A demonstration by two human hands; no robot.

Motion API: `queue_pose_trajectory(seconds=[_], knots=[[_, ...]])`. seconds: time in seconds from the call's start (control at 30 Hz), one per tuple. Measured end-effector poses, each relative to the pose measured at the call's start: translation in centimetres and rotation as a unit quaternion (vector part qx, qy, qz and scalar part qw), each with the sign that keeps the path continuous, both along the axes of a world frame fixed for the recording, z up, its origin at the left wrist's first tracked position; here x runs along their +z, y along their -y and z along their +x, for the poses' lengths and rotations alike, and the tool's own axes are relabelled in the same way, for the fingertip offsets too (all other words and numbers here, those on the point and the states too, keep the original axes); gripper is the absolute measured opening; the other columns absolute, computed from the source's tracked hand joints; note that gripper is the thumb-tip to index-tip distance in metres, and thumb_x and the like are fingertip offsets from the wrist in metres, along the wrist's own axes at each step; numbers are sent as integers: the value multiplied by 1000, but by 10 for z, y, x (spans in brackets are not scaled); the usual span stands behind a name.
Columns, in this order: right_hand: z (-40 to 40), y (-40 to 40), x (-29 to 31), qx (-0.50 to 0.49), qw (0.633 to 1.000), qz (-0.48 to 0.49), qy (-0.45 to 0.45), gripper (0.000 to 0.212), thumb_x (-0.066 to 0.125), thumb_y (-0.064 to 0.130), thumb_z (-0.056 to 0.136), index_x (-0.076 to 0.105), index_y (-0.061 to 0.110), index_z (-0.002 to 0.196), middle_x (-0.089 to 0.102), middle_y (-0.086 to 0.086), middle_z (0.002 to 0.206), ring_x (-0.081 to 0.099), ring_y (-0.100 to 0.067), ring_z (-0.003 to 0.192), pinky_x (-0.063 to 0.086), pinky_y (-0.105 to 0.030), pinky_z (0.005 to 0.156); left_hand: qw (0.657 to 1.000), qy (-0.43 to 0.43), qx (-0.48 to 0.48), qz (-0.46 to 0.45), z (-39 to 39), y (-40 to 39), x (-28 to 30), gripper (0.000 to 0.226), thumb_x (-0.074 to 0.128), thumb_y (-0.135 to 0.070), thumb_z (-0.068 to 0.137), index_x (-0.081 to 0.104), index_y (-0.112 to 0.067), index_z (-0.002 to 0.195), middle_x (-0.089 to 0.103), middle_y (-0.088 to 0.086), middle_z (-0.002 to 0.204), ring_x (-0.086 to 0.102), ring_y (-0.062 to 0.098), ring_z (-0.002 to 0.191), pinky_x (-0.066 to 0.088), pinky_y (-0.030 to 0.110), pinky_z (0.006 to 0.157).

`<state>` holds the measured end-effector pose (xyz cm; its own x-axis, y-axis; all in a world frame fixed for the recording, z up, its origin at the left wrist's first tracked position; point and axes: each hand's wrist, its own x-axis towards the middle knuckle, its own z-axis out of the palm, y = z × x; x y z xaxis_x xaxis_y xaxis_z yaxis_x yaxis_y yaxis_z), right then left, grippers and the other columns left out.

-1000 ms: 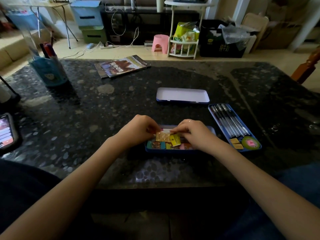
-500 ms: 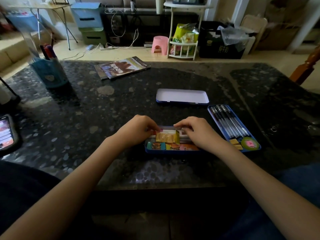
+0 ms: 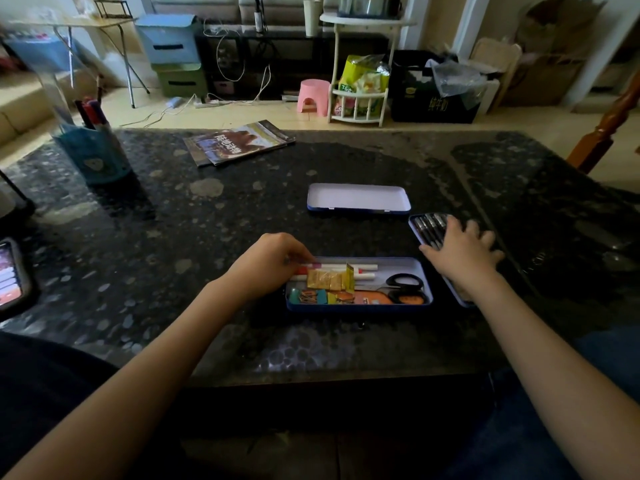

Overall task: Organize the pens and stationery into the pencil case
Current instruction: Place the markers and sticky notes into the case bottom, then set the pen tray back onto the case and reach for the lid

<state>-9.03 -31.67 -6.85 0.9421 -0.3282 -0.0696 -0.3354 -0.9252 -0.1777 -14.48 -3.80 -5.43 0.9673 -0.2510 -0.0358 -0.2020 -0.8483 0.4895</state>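
Observation:
The blue pencil case base [image 3: 425, 271] lies open at the table's near middle. It holds white pens [image 3: 360, 268], yellow packets [image 3: 327, 280], coloured binder clips [image 3: 311, 296] and black-handled scissors [image 3: 405, 284]. My left hand [image 3: 268, 265] sits at the case's left end, fingers curled onto the pen tips; whether it pinches one is unclear. My right hand [image 3: 462, 252] lies flat with spread fingers over the second blue tray [image 3: 415, 225] of black pens [image 3: 429, 226], to the right of the case. The white-lined lid [image 3: 358, 199] rests further back.
A blue pen holder [image 3: 93, 154] with markers stands at the far left. A magazine [image 3: 239, 142] lies at the back, a lit phone [image 3: 10, 278] at the left edge. A wooden chair post [image 3: 606, 133] rises past the right corner. The dark table [image 3: 173, 237] ends just before my arms.
My right hand has left the yellow packets and moved right onto the pen tray. The packets now lie in the case. My left hand stays at the case's left end.

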Motion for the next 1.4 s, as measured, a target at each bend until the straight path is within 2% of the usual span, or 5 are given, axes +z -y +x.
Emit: queue_pose_trajectory(seconds=[0.13, 0.77, 1.0, 1.17, 1.4], knots=[[3, 7, -9, -54, 996, 60, -50, 91, 58, 54, 86, 3, 23, 153, 20, -19, 154, 22, -42, 138, 22, -58, 111, 1000, 2, 4, -3, 0, -1, -1, 23, 61, -14, 88, 68, -24, 107, 56, -13, 102, 52, -1, 83, 45, 17, 76], [-4, 0, 7, 14, 994, 96, 59, 99, 77, 42, 74, 14, 30, 149, 42, -14, 142, 35, -39, 130, 36, -57, 102, 999, 7, 47, -20, 1, -9, -5, 22, 57, -15, 90, 68, -24, 107, 59, -7, 111, 52, 0, 89, 44, 16, 77], [-9, -19, 14, 135, 963, 222, 73, 102, 85, 43, 63, 22, 39, 144, 48, -8, 140, 47, -30, 126, 43, -50, 101, 996, -13, 74, -54, 2, -9, -6, 23, 56, -14, 91, 67, -22, 109, 63, -8, 105, 54, -2, 86, 42, 12, 73], [-23, -36, 21, 276, 918, 285, -31, 105, 89, 36, 60, 24, 42, 143, 44, -2, 143, 43, -18, 132, 40, -41, 107, 995, -3, 83, -54, 3, -17, -4, 25, 53, -15, 93, 64, -20, 114, 64, -5, 114, 54, 3, 96, 43, 20, 85], [-34, -50, 19, 381, 884, 250, -102, 98, 86, 38, 64, 25, 50, 140, 42, 5, 144, 38, -12, 133, 34, -34, 108, 989, 6, 89, -116, 1, -21, 0, 29, 46, -29, 97, 59, -21, 122, 63, -2, 116, 58, 8, 97, 42, 22, 83]])
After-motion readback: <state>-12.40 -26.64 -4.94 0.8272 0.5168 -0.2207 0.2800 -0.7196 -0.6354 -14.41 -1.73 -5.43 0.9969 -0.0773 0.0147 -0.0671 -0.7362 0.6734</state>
